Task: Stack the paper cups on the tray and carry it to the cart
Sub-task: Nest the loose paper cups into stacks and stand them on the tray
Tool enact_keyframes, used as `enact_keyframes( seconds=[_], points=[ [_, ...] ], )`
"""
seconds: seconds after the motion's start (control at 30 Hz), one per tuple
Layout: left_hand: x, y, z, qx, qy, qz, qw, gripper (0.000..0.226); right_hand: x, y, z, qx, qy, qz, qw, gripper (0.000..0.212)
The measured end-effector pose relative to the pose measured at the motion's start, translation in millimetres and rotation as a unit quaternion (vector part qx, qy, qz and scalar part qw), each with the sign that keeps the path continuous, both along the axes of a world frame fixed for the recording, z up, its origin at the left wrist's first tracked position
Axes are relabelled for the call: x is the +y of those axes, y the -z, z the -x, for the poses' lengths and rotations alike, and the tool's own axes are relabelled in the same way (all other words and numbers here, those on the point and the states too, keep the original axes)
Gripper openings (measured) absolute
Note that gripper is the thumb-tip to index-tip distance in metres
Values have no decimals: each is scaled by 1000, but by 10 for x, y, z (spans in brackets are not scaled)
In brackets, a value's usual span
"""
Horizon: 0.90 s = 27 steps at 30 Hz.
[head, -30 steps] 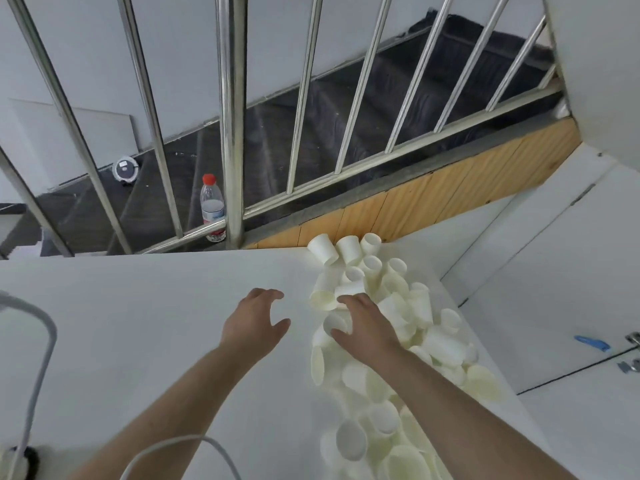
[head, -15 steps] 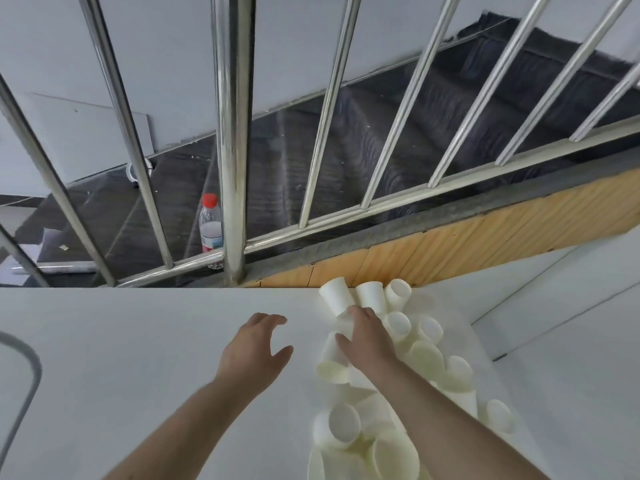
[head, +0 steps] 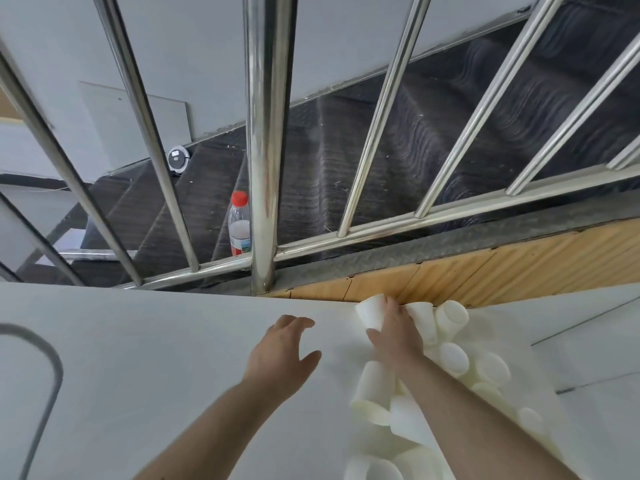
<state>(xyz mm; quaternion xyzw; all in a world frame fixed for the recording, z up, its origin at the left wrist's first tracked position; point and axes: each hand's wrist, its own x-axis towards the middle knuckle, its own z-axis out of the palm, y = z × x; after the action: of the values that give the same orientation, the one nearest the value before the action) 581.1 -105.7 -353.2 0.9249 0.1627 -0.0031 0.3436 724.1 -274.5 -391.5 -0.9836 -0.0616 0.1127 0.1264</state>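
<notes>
A loose pile of white paper cups (head: 450, 358) is spread over the right part of a white table (head: 138, 358), reaching up to the table's far edge, where a wooden panel (head: 485, 268) runs behind it. The cups are not stacked — most lie on their sides, touching or overlapping one another.

The right hand (head: 394, 334) is laid over the far end of the pile. Its fingers are curled over one paper cup (head: 369, 311) at the far left corner of the pile, with the thumb seen against the cup's near side; the cup is tilted, its open mouth turned to the left. Whether the cup is lifted off the table cannot be told.

The left hand (head: 280, 351) is held over the bare table just left of the pile, palm down, fingers loosely spread and slightly bent — nothing is held in it.

Beyond the table, a steel railing (head: 263, 133) is seen, with dark stairs (head: 346, 150) behind it. A plastic bottle with a red cap (head: 239, 223) stands by the thick railing post. A grey curved tube (head: 48, 375) is seen at the left edge.
</notes>
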Motion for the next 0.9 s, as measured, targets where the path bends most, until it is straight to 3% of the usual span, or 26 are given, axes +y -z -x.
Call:
enact_keyframes(
  seconds=[0.1,0.2,0.37,0.53,0.63,0.77,0.9],
  points=[
    [13,36,20,3,-8,10,1000,48,2,6,1,18,1,-26,1000,67],
    [5,45,29,5,-33,45,998,50,14,-55,86,46,-1,-120,992,66],
    [-37,-52,-5,-16,-96,125,987,71,100,-238,475,83,-77,-247,962,69],
    [-60,-134,54,-24,-102,194,975,78,157,-309,779,119,-124,-301,938,67],
    [-83,-159,125,-38,-87,174,980,73,169,-354,870,105,-144,-309,934,67],
    [-21,-179,226,-23,-112,125,986,78,27,-458,898,79,-203,-226,949,71],
    [93,-104,404,80,-59,34,994,85,-279,-486,864,35,-289,44,956,73]
  ],
)
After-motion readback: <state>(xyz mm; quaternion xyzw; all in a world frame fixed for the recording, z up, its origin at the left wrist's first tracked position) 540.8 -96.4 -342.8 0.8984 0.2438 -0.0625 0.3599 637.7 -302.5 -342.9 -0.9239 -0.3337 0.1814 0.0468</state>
